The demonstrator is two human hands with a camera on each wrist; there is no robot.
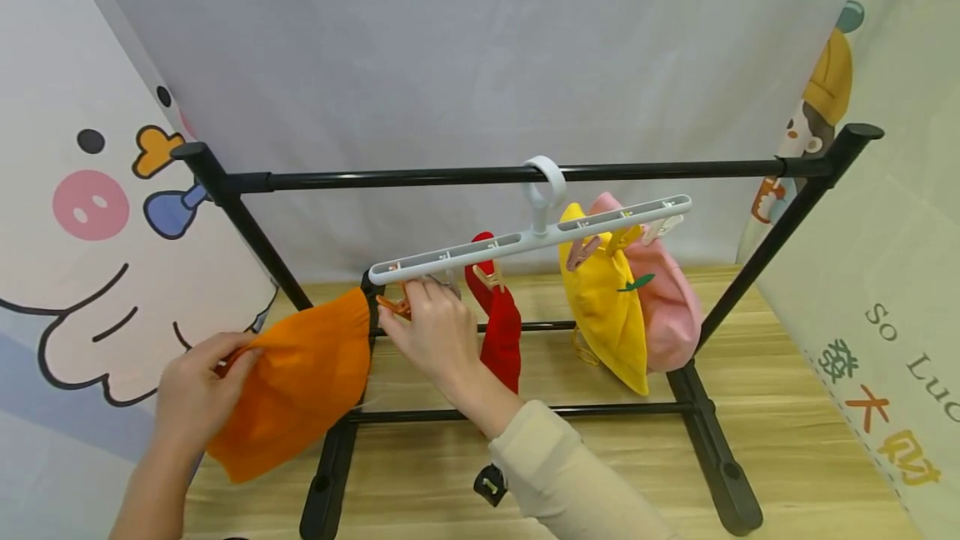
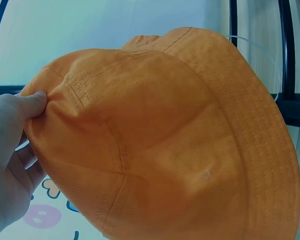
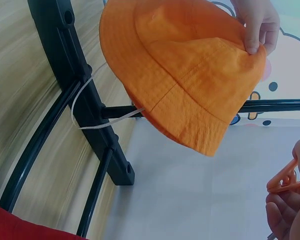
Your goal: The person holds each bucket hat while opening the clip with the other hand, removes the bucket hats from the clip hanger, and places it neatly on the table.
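Observation:
An orange bucket hat (image 1: 300, 377) is pinched at its crown by my left hand (image 1: 198, 386); in the left wrist view the thumb presses the cloth and the brim (image 2: 270, 150) faces away from the hand. My right hand (image 1: 442, 332) pinches an orange clothespin (image 1: 396, 305) below the left end of the white clip hanger (image 1: 450, 257). The right wrist view shows this clothespin (image 3: 285, 180) between thumb and fingers, apart from the hat (image 3: 185, 75). A thin white cord (image 3: 80, 117) hangs from the hat's brim.
The hanger hooks over a black rack's top bar (image 1: 375, 179). Clothespins on it hold a red cloth item (image 1: 502, 332), a yellow hat (image 1: 603, 307) and a pink hat (image 1: 667, 307). A small black object (image 1: 491, 484) is near my right sleeve. Printed curtains flank the rack.

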